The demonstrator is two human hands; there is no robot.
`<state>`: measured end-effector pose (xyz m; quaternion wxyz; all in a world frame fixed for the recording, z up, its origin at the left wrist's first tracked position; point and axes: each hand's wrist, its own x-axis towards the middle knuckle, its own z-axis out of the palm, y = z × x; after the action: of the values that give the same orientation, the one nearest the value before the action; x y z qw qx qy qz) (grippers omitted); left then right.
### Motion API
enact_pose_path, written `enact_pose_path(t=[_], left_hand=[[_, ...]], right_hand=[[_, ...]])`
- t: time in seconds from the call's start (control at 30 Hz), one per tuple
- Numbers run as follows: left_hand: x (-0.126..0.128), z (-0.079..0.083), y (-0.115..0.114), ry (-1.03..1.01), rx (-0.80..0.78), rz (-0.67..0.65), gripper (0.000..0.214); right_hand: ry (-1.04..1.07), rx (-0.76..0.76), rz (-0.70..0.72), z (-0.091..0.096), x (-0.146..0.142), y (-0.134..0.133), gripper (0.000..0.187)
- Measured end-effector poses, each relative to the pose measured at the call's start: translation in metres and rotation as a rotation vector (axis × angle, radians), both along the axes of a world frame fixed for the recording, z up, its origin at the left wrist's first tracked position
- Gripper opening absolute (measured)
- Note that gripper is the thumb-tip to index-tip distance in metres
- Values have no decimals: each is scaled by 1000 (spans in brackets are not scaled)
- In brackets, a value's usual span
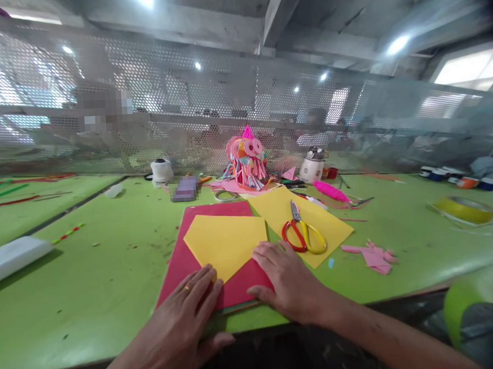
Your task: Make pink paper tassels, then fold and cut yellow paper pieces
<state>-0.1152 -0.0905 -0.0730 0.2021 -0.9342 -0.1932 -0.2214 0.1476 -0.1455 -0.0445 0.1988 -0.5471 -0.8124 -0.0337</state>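
Note:
A folded yellow paper (228, 240) with several straight edges lies on a red sheet (181, 276) in front of me. My left hand (195, 303) is flat, its fingertips on the paper's lower left edge; a ring shows on one finger. On the right, my right hand (287, 284) rests with fingers stretched over the paper's lower right edge and the thumb on the red sheet. Scissors (301, 231) with one red and one yellow handle lie on a second yellow sheet (327, 224), just beyond my right hand.
Pink paper scraps (374, 256) and a roll of yellow tape (465, 210) lie to the right. A fringed pink paper figure (247, 159) stands at the back near a bottle (312, 164). A white box-like object (17, 258) sits at left. A perforated metal screen (176, 111) borders the table.

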Motion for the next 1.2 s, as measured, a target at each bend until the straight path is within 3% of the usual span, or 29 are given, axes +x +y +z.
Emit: enact_pose_path(t=[0.3, 0.47, 0.57, 0.73, 0.97, 1.1, 1.2], left_hand=[[1, 0, 1, -46, -33, -8, 64], [2, 6, -2, -62, -65, -10, 63], [2, 9, -4, -64, -84, -3, 62], [3, 18, -9, -108, -216, 6, 44], [6, 28, -12, -234, -409, 17, 22], [8, 26, -9, -278, -475, -20, 25], [8, 28, -9, -257, -503, -4, 25]], right_hand=[[19, 32, -255, -6, 6, 10, 54], [137, 188, -337, -4, 14, 15, 42], [237, 259, -286, -5, 19, 19, 35], [177, 139, -7, -11, 19, 15, 30], [139, 145, -101, -5, 23, 12, 25], [160, 138, -88, 14, 23, 36, 23], [109, 29, -57, 27, 13, 59, 33]])
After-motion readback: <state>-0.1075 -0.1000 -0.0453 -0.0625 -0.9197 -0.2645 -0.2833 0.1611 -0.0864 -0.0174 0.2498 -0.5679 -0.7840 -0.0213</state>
